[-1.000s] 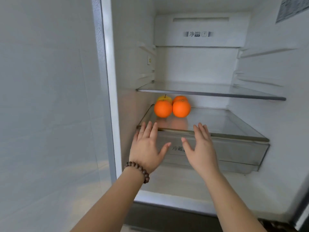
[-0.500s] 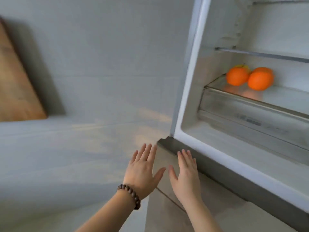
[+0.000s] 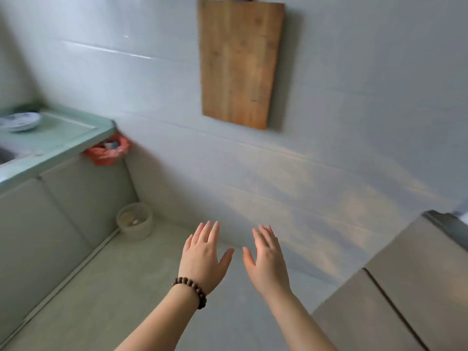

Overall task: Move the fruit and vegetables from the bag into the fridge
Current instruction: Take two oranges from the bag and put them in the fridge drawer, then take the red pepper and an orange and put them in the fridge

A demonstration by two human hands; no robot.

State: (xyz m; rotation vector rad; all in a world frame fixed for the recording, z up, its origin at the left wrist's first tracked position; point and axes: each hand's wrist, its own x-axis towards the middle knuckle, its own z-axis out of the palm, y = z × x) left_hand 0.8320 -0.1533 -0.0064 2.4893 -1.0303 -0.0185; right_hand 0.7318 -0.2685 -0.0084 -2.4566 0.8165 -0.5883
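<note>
Both hands, left (image 3: 202, 254) and right (image 3: 268, 259), are held out empty over the floor, fingers straight and spread. A red bag (image 3: 107, 150) hangs at the counter (image 3: 58, 140); it should be approached squarely and one fruit gripped firmly. The fridge (image 3: 395, 282) interior and oranges, seen earlier, are out of view.

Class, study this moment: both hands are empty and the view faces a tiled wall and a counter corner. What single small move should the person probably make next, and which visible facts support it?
Probably reach toward the red bag hanging at the counter corner, on the left. Both the left hand and the right hand are open, holding nothing, and no fruit is in view. Whether that bag holds the produce cannot be told.
</note>
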